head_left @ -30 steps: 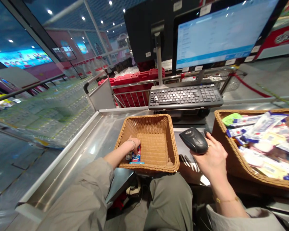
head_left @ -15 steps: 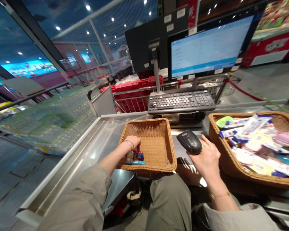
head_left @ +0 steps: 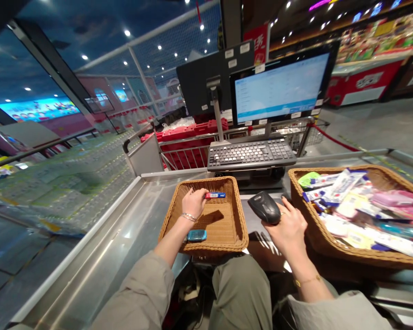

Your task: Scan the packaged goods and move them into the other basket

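My left hand (head_left: 193, 204) reaches over the wicker basket (head_left: 242, 220) in the middle, fingers closed on the end of a narrow red, white and blue packet (head_left: 215, 195). Its exact kind is too small to make out. A light-blue packaged item (head_left: 197, 235) lies on the basket floor near the front rim, below my left wrist. My right hand (head_left: 291, 229) is wrapped round a black barcode scanner (head_left: 264, 207), whose head points left, toward the basket. The scanner is held between the two baskets.
A second wicker basket (head_left: 296, 197) on the right is heaped with packaged goods. Behind the middle basket are a keyboard (head_left: 251, 154) and a lit monitor (head_left: 282, 89). The metal counter (head_left: 124, 229) runs along the left. Stacked bottle packs (head_left: 65, 178) stand beyond it.
My left hand has risen from the front left of the middle basket toward its back, bringing the narrow packet up. The scanner stays in my right hand. The head view has shifted slightly right.
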`<state>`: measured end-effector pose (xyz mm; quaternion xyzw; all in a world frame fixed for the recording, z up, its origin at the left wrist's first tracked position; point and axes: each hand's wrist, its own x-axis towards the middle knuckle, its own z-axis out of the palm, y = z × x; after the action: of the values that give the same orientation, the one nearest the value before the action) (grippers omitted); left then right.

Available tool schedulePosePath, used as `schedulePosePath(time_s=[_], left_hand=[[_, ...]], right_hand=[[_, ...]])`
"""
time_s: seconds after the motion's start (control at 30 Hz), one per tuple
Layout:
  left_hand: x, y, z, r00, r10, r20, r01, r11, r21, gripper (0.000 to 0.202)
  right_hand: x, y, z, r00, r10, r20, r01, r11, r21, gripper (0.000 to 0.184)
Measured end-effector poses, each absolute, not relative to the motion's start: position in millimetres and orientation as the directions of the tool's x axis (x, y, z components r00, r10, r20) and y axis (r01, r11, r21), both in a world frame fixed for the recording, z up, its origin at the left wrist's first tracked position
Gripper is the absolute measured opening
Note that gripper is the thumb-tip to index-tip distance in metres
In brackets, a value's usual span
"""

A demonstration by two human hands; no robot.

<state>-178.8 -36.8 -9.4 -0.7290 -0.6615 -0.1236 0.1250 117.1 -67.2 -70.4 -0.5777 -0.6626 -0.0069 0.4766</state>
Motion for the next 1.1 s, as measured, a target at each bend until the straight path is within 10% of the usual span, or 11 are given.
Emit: schedulePosePath(time_s=[0.47, 1.1], left_hand=[[-134.9, -16.4, -25.9, 0.265, 0.571, 0.777, 0.929, -0.366, -0.049, 0.025], [-124.2, -17.2, -38.6, 0.313, 0.471, 0.825, 0.907, -0.405, -0.113, 0.023]], right_hand=[[113.1, -72.4, -63.8, 0.012, 0.715, 0.699, 0.798, 0.414, -0.438, 0.029], [111.3, -76.4, -58.3, -0.033, 0.682, 0.73, 0.8, 0.456, -0.389, 0.025]])
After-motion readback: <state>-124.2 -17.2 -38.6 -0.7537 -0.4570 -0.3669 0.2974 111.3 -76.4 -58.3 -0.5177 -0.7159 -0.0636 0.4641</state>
